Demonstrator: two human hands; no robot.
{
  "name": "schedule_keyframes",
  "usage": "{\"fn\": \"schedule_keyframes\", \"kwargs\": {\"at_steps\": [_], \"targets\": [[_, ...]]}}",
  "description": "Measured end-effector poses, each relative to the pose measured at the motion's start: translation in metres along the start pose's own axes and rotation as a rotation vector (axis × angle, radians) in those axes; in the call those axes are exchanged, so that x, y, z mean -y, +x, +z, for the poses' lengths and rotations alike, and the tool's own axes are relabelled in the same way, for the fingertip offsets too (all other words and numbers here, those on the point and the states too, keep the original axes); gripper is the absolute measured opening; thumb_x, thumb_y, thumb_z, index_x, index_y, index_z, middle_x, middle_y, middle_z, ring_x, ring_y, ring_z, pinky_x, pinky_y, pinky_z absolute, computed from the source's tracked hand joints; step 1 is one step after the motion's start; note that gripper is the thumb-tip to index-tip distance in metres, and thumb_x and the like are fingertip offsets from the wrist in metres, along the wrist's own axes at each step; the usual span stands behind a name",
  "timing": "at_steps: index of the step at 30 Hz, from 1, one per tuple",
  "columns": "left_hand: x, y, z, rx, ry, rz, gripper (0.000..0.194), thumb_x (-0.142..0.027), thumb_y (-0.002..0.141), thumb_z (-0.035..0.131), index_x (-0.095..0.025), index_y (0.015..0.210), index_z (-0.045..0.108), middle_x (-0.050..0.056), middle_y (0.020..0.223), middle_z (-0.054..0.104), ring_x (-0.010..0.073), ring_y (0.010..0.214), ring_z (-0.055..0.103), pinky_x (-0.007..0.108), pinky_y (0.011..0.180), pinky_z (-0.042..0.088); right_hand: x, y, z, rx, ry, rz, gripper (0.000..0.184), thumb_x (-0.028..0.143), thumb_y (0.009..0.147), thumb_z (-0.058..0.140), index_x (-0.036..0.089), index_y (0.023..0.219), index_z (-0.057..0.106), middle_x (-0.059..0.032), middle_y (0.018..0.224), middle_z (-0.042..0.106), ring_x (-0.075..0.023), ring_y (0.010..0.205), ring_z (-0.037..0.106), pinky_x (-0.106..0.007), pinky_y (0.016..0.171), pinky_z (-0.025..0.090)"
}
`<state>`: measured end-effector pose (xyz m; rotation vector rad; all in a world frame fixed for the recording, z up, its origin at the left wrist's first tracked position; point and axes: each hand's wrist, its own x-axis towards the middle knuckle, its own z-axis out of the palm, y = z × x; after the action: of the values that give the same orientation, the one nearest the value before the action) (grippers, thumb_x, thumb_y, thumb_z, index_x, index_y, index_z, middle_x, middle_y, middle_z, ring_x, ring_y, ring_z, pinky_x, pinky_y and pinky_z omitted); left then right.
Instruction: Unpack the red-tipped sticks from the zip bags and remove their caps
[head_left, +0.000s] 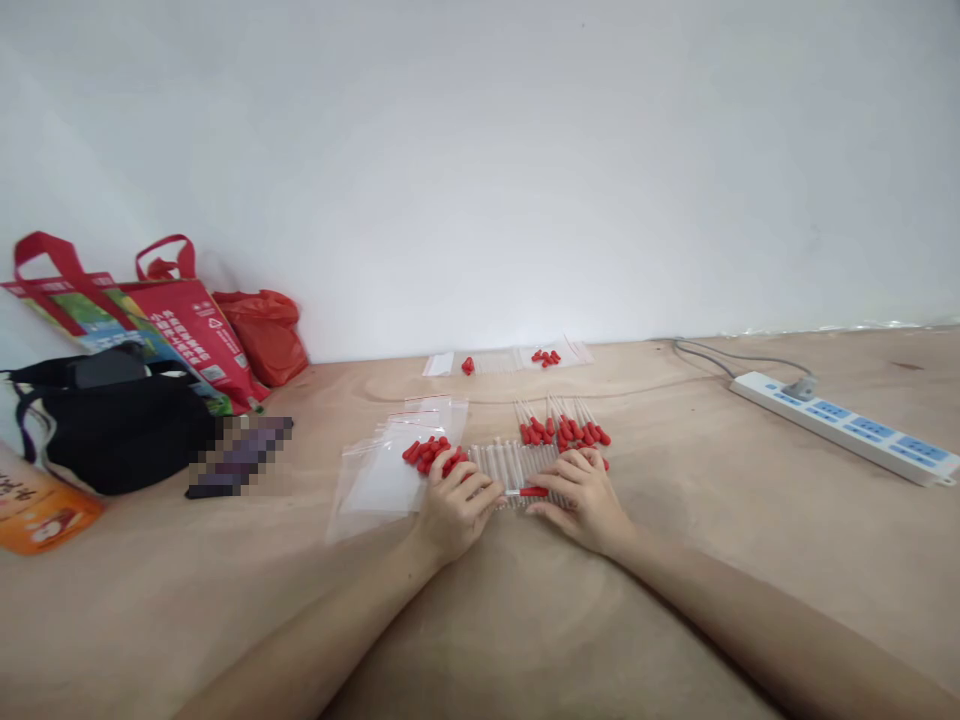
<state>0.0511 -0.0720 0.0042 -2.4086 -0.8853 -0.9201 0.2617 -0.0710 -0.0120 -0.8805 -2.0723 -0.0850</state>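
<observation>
My left hand (455, 503) and my right hand (581, 497) meet at the middle of the wooden table (525, 620), fingers pinched. Between them they hold a thin clear tube with a red cap (529, 491), the left on the tube end, the right at the cap. Just beyond lies a row of clear tubes (510, 462). A heap of loose red caps (431, 453) sits by my left hand. Capped tubes (564, 428) lie fanned out beyond my right hand.
Clear zip bags (390, 470) lie left of the caps. More bags with red caps (517, 359) rest near the wall. A white power strip (847, 425) lies at the right. Red shopping bags (187, 320), a black bag (112, 425) and an orange packet (37, 510) stand at the left.
</observation>
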Motion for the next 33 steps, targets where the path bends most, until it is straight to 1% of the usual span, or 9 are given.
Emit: {"fn": "schedule_keyframes", "kwargs": {"at_steps": [3, 8, 12, 16, 19, 22, 25, 29, 33], "targets": [[-0.001, 0.000, -0.001, 0.004, 0.013, 0.020, 0.018, -0.022, 0.084, 0.047, -0.021, 0.074, 0.063, -0.002, 0.063, 0.062, 0.0136, 0.069, 0.053, 0.044, 0.090, 0.029, -0.001, -0.001, 0.002, -0.012, -0.042, -0.070, 0.013, 0.035, 0.079, 0.056, 0.026, 0.081, 0.066, 0.0018, 0.066, 0.063, -0.0134, 0.070, 0.047, -0.035, 0.078, 0.026], [-0.004, 0.000, -0.002, -0.004, 0.036, 0.037, 0.019, -0.021, 0.084, 0.047, -0.019, 0.070, 0.060, -0.003, 0.056, 0.060, 0.0131, 0.065, 0.052, 0.044, 0.088, 0.029, 0.001, -0.002, -0.001, 0.029, -0.072, -0.108, 0.014, 0.032, 0.080, 0.054, 0.026, 0.075, 0.065, 0.0029, 0.060, 0.059, -0.0135, 0.069, 0.046, -0.039, 0.084, 0.023], [0.004, -0.003, -0.006, -0.018, 0.021, 0.017, 0.019, -0.021, 0.084, 0.048, -0.019, 0.069, 0.059, -0.004, 0.056, 0.060, 0.0134, 0.065, 0.052, 0.042, 0.085, 0.031, -0.006, -0.005, -0.010, 0.045, -0.068, -0.084, 0.018, 0.028, 0.081, 0.051, 0.023, 0.071, 0.064, 0.0016, 0.059, 0.058, -0.0141, 0.071, 0.047, -0.041, 0.086, 0.024], [0.020, -0.013, -0.012, -0.063, 0.075, -0.102, 0.018, -0.021, 0.084, 0.048, -0.018, 0.071, 0.060, -0.002, 0.060, 0.060, 0.0134, 0.063, 0.051, 0.034, 0.071, 0.036, -0.028, -0.009, -0.021, -0.007, -0.010, 0.104, 0.015, 0.026, 0.082, 0.050, 0.022, 0.075, 0.063, -0.0016, 0.072, 0.061, -0.0148, 0.073, 0.052, -0.039, 0.081, 0.033], [0.025, -0.019, -0.010, -0.003, 0.057, -0.161, 0.022, -0.023, 0.088, 0.041, -0.017, 0.083, 0.062, 0.001, 0.063, 0.056, 0.0132, 0.061, 0.050, 0.027, 0.059, 0.039, -0.040, -0.007, -0.022, -0.029, 0.173, 0.179, 0.018, 0.028, 0.083, 0.048, 0.022, 0.091, 0.063, -0.0050, 0.084, 0.060, -0.0151, 0.078, 0.055, -0.032, 0.073, 0.043], [0.025, -0.020, -0.002, 0.037, -0.003, -0.224, 0.027, -0.019, 0.089, 0.034, -0.014, 0.104, 0.057, 0.004, 0.071, 0.054, 0.0140, 0.067, 0.053, 0.026, 0.063, 0.045, -0.047, -0.004, -0.024, -0.047, 0.236, 0.248, 0.024, 0.027, 0.084, 0.044, 0.021, 0.100, 0.061, -0.0067, 0.089, 0.057, -0.0160, 0.083, 0.056, -0.029, 0.073, 0.046], [0.025, -0.018, 0.004, 0.043, -0.042, -0.243, 0.034, -0.013, 0.088, 0.032, -0.011, 0.117, 0.048, 0.007, 0.082, 0.053, 0.0146, 0.075, 0.055, 0.026, 0.069, 0.048, -0.057, -0.004, -0.034, -0.028, 0.165, 0.394, 0.026, 0.025, 0.080, 0.044, 0.020, 0.098, 0.062, -0.0068, 0.088, 0.057, -0.0159, 0.079, 0.058, -0.027, 0.067, 0.047], [0.026, -0.012, 0.008, -0.008, -0.013, -0.211, 0.029, -0.010, 0.086, 0.035, -0.014, 0.109, 0.053, 0.006, 0.082, 0.055, 0.0156, 0.079, 0.056, 0.027, 0.072, 0.049, -0.071, -0.006, -0.052, 0.051, 0.081, 0.663, 0.022, 0.029, 0.073, 0.049, 0.017, 0.086, 0.062, -0.0034, 0.072, 0.060, -0.0124, 0.057, 0.054, -0.024, 0.052, 0.043], [0.024, -0.005, 0.011, -0.017, 0.051, -0.120, 0.021, -0.010, 0.084, 0.038, -0.016, 0.088, 0.057, 0.004, 0.075, 0.058, 0.0152, 0.073, 0.057, 0.028, 0.072, 0.050, -0.074, -0.004, -0.059, 0.151, 0.068, 0.782, 0.016, 0.032, 0.068, 0.052, 0.017, 0.069, 0.058, -0.0007, 0.060, 0.059, -0.0108, 0.051, 0.050, -0.022, 0.047, 0.038]]}}
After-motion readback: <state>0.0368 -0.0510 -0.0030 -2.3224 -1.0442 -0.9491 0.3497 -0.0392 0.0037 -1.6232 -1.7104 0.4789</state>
